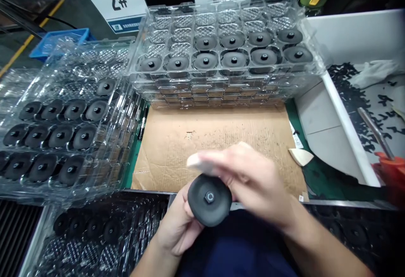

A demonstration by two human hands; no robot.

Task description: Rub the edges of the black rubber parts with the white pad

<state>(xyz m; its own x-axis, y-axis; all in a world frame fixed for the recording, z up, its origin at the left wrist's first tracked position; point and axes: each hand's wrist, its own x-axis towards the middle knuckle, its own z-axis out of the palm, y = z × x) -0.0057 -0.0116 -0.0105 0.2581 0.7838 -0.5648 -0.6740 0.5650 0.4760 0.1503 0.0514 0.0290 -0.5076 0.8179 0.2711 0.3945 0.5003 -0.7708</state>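
A round black part with a small raised hub at its centre faces up near the front edge of the cardboard. My left hand grips it from the left and below. Over its upper rim is my right hand, blurred by motion, with a small whitish piece at its fingertips. That piece lies against or just above the rim; its exact shape is smeared. Similar black parts sit in the clear tray behind the cardboard and in another clear tray at the left.
A cardboard sheet covers the green bench. At the right, a white bin holds small black pieces, near a whitish wedge and a red-handled tool. More trays stand below the bench; a blue basket is behind left.
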